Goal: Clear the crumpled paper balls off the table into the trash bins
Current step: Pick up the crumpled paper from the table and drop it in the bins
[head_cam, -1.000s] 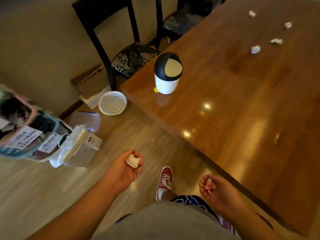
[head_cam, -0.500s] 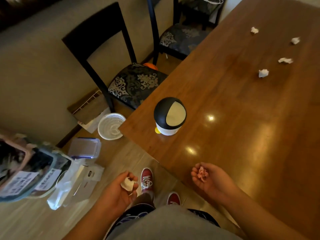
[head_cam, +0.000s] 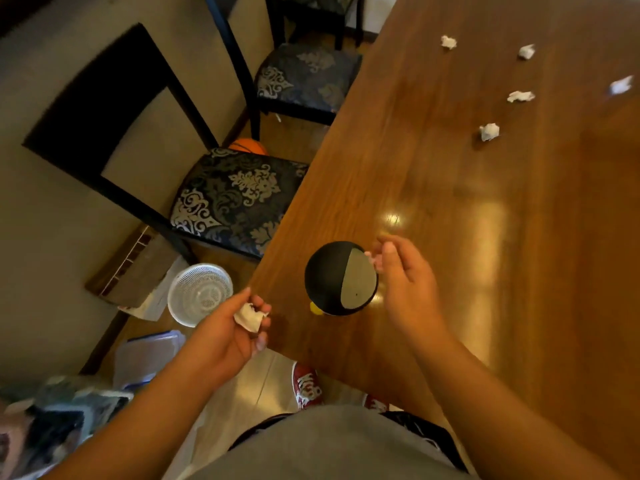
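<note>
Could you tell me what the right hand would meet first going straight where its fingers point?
Probably the grey flap of the tabletop bin; the right hand pinches a pink paper ball beside it, depth unclear.

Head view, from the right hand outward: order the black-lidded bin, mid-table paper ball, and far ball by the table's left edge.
1. Black-lidded bin, just left of the right hand.
2. Mid-table paper ball, ahead.
3. Far ball, near the left edge.

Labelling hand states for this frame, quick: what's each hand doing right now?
Left hand: grip closed on a white paper ball.
Right hand: pinching a pinkish paper ball beside the bin lid.
</note>
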Demonstrator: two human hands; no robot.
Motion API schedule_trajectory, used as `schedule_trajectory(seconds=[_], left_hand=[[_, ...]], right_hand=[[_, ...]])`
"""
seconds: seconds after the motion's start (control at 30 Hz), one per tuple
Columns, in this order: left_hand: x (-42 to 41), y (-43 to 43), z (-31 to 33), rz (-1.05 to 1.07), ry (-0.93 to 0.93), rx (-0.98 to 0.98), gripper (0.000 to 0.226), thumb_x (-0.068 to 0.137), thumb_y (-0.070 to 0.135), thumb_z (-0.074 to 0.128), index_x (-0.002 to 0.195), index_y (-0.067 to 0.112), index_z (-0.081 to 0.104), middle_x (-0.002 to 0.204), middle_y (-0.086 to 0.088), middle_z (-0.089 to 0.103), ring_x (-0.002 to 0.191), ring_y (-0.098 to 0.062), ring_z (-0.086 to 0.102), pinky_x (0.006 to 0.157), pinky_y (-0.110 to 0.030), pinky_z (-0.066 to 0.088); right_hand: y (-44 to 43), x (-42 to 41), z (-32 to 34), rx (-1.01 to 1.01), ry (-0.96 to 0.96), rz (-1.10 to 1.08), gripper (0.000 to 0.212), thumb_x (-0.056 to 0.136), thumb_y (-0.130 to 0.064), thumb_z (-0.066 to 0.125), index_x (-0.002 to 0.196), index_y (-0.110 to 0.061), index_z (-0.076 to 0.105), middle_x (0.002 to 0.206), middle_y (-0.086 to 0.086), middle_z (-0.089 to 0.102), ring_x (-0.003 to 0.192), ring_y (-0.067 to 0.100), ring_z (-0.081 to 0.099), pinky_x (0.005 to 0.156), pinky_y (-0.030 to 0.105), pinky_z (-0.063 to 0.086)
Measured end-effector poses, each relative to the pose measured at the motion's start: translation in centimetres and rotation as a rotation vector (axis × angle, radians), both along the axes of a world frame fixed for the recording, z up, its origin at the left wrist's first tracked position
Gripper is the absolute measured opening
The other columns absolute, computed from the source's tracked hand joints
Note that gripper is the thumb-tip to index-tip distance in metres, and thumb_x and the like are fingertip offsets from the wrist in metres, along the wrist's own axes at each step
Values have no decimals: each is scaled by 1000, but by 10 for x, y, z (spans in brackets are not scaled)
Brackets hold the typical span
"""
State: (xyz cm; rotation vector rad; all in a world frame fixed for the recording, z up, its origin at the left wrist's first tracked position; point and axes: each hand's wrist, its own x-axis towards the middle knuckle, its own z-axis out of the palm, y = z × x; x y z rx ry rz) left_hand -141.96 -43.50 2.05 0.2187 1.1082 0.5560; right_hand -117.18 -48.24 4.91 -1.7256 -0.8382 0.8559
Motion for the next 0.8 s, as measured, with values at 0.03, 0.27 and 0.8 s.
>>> schedule_trajectory(seconds=[0.03, 0.27, 0.8], left_hand=[[0, 2, 1, -12, 4, -9, 20, 79, 33, 61, 72, 15, 63, 69, -4, 66, 55, -13, 63, 41, -24, 48], [12, 2, 23, -271, 175, 178, 8, 72, 27, 72, 76, 24, 66, 78, -2, 68, 64, -11, 63, 49, -23, 46], [160, 50, 63, -1634, 1032, 1902, 31, 86, 45, 58, 107, 22, 56, 107, 1, 59, 103, -22, 53, 79, -36, 42]], right_hand=[[-1, -5, -6, -31, -16, 26, 28, 99, -37, 41, 117, -29, 61, 106, -12, 68, 103, 3, 62, 87, 29, 52], [-13, 27, -23, -62, 10, -18, 30, 90, -58, 39, 101, -46, 64, 103, -16, 71, 101, 0, 64, 90, 36, 53], [-118, 84, -53, -315, 9, 30, 15, 94, -26, 56, 87, -30, 69, 79, -13, 70, 78, -5, 62, 60, 9, 45]])
